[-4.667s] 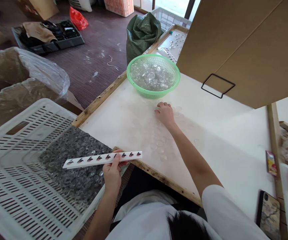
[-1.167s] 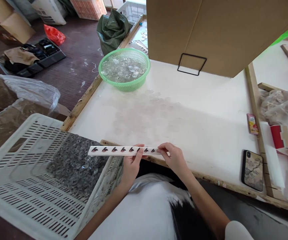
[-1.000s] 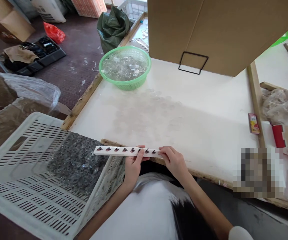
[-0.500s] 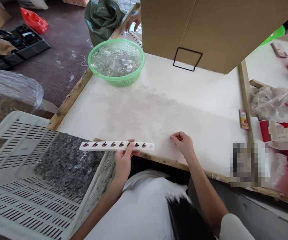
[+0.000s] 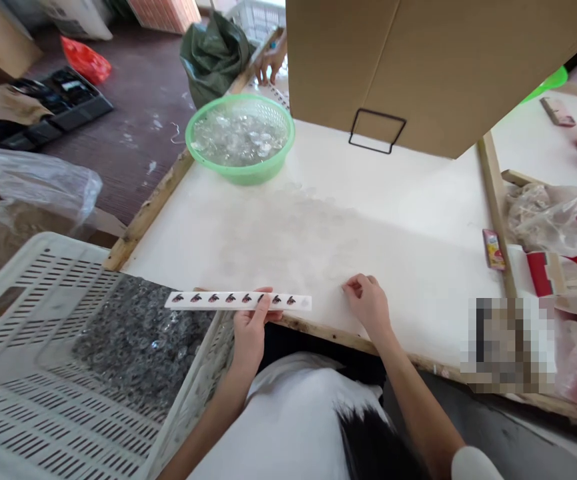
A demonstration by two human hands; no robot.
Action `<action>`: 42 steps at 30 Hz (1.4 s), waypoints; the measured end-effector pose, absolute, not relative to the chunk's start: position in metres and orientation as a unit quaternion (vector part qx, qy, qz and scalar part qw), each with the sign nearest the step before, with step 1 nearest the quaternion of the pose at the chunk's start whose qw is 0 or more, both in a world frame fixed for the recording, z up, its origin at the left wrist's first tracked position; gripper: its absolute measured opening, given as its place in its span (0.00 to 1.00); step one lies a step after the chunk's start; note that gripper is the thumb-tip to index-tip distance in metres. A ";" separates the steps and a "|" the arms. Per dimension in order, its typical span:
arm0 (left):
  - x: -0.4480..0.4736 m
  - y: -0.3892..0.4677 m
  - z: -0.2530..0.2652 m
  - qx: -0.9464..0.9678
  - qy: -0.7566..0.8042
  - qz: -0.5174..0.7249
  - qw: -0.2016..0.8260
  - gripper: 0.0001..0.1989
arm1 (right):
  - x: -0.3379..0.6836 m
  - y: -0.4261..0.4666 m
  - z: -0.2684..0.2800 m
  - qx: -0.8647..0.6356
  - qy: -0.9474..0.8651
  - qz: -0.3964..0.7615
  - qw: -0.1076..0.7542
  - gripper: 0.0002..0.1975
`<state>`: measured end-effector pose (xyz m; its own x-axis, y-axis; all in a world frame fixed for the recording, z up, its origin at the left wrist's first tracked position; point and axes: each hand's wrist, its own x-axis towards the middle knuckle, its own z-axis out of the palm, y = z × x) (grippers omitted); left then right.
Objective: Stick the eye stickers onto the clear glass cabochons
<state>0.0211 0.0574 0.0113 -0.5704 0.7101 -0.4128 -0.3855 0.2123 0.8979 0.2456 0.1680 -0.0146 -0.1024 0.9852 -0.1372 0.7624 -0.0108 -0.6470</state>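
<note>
White and printed in a row, the strip (image 5: 239, 301) is lying crosswise in the left hand (image 5: 251, 328) — thumb and fingers are clamping it right of its middle, its paler end projecting past them. I am seeing the right hand's (image 5: 369, 305) fingertips meeting together, apart from the strip — whether they are gripping anything, I cannot tell.

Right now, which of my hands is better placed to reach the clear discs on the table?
Probably your right hand: it is near the clear discs, though whether it holds anything is unclear. Your left hand grips the printed strip.
</note>
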 end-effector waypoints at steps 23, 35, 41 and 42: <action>0.044 0.074 0.027 0.248 0.617 0.587 0.463 0.17 | 0.211 0.143 0.032 -0.439 -0.784 0.353 0.261 0.11; 0.042 0.076 0.018 0.216 0.637 0.570 0.472 0.17 | 0.197 0.132 0.025 -0.408 -0.790 0.295 0.351 0.07; 0.030 0.069 0.015 0.190 0.655 0.574 0.454 0.17 | 0.227 0.173 0.010 -0.551 -0.630 0.428 0.341 0.07; 0.029 0.068 0.015 0.193 0.656 0.573 0.453 0.17 | 0.231 0.181 0.006 -0.570 -0.619 0.438 0.317 0.08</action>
